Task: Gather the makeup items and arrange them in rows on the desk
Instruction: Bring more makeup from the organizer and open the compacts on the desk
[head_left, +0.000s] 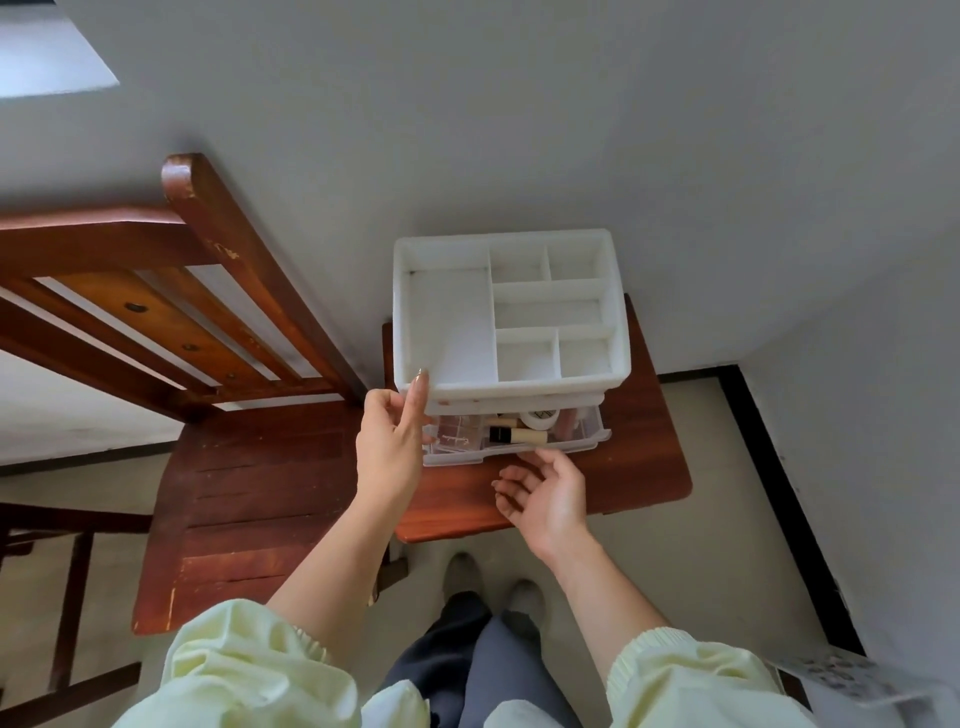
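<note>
A white plastic organiser (509, 312) with bare top compartments stands on a small wooden desk (644, 457). Its clear lower drawer (587, 441) is pulled out and holds several makeup items: a beige tube with a black cap (519, 435), a round white jar (540, 417), a clear compact (457, 434) and a pinkish item (569, 421). My left hand (389, 441) rests against the organiser's front left corner, forefinger straight up on the rim. My right hand (545, 493) lies palm up just below the drawer front, fingers relaxed and holding nothing.
A wooden chair (249, 493) stands left of the desk, its slatted back (156, 312) towards the wall. The grey wall rises behind. My feet are on the floor beneath. A patterned box (852, 680) shows at the bottom right corner.
</note>
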